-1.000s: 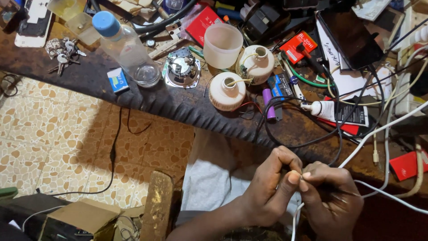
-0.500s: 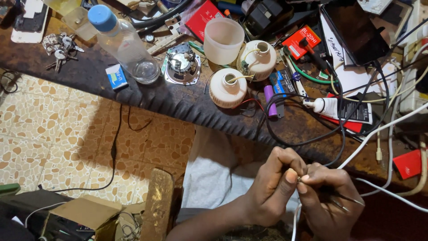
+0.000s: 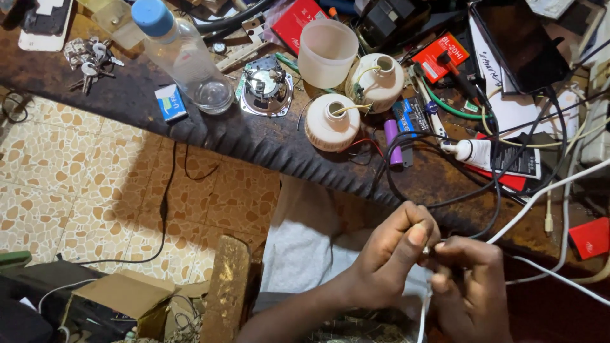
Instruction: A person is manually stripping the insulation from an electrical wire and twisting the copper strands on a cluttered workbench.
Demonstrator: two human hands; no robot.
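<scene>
Both my hands meet low in the head view, in front of the dark workbench (image 3: 254, 136). My left hand (image 3: 387, 254) pinches a thin white cable (image 3: 534, 206) between thumb and forefinger. My right hand (image 3: 470, 286) grips the same cable just beside it, fingers curled. The cable runs up and right over the bench edge, and another stretch hangs down between my hands. Its pinched end is hidden by my fingers.
On the bench lie two cream bulb housings (image 3: 330, 124), a translucent cup (image 3: 327, 51), a clear bottle with a blue cap (image 3: 184, 57), a small speaker (image 3: 267, 89), keys (image 3: 89, 57), a purple lighter (image 3: 392, 136), black cables (image 3: 445, 171) and red boxes (image 3: 588, 238). Tiled floor and a cardboard box (image 3: 127, 295) are at left.
The view has shifted slightly. My hands stay together on the white cable, with my fingers working at it in small motions.
</scene>
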